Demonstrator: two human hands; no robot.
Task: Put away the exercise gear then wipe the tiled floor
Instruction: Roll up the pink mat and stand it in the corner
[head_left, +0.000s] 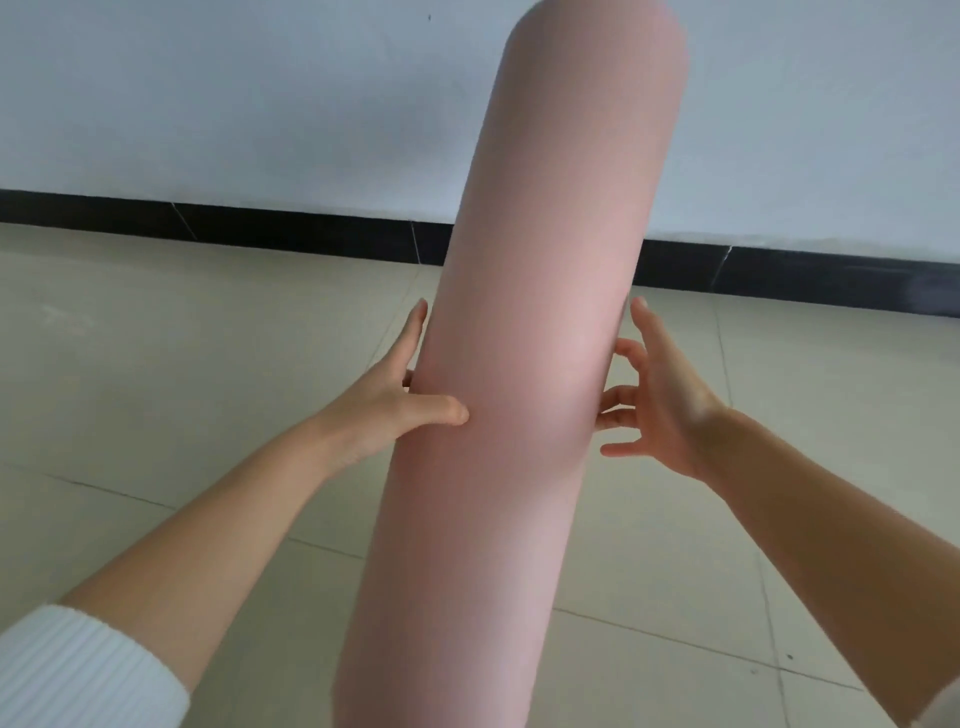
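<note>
A pale wall (260, 104) fills the upper part of the view, and below it lies a floor (156, 364) of large beige tiles with thin dark joints. In front of both stands a long pink roll (519, 364), smooth and thick, running from the bottom edge of the view up to a rounded end near the top. It tilts, its upper end leaning to the right. Whether its lower end touches the floor cannot be told, as it runs out of view.

A black skirting strip (285, 228) runs along the foot of the wall and passes behind the roll.

Two bare forearms reach in from the lower corners. The left hand (384, 400) clasps the roll at about mid-height: its thumb (447, 410) presses across the front, and the fingers lie along the left side and behind it. The right hand (660, 400) is at the same height on the other side, fingers spread apart and only slightly bent, their tips at the roll's right edge; it holds nothing.

A white ribbed sleeve (78, 670) is pushed up the left arm.
</note>
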